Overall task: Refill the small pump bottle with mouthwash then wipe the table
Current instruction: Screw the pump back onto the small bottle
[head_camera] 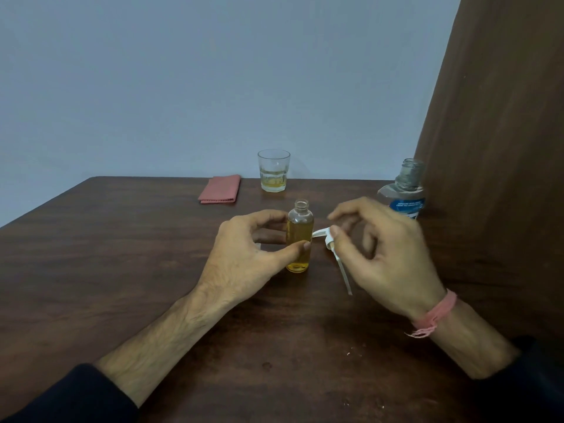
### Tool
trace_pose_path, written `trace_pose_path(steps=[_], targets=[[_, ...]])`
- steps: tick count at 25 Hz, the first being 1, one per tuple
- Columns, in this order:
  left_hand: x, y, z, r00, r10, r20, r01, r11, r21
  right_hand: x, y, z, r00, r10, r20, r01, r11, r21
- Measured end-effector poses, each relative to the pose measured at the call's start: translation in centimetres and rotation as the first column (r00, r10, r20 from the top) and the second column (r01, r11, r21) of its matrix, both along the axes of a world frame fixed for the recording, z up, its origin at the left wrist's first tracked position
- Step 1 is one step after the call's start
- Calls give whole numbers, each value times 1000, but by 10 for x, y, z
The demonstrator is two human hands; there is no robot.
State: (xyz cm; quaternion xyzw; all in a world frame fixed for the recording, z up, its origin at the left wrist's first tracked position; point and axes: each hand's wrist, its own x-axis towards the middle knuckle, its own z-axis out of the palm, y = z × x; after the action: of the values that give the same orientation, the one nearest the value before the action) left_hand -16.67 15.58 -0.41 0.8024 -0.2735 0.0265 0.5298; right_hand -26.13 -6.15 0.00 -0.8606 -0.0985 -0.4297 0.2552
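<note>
We see the small clear pump bottle (299, 239) upright and uncapped near the table's (122, 254) middle, nearly full of amber liquid, its white pump head (328, 238) tilted beside it, the open mouthwash bottle (403, 193) at the far right edge, the folded pink cloth (219, 189) along the far edge.

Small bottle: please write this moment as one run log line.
left hand: holds small bottle, uncapped, nearly full | right hand: holds pump beside it | cloth: folded, untouched
</note>
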Motion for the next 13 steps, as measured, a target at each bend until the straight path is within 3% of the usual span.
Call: trace_pose_path(steps=[3, 7, 13], targets=[[-1, -1, -1, 1000, 8, 26, -8, 1000, 2, 9, -1, -15, 949, -107, -297, 69, 989, -134], [-4, -2, -2, 1000, -6, 26, 6, 1000, 11, 11, 0, -16, 854, -202, -479, 119, 973, -197], [-5, -3, -2, 998, -41, 56, 39, 999, 30, 9, 2, -11, 846, -270, -459, 156, 950, -272]])
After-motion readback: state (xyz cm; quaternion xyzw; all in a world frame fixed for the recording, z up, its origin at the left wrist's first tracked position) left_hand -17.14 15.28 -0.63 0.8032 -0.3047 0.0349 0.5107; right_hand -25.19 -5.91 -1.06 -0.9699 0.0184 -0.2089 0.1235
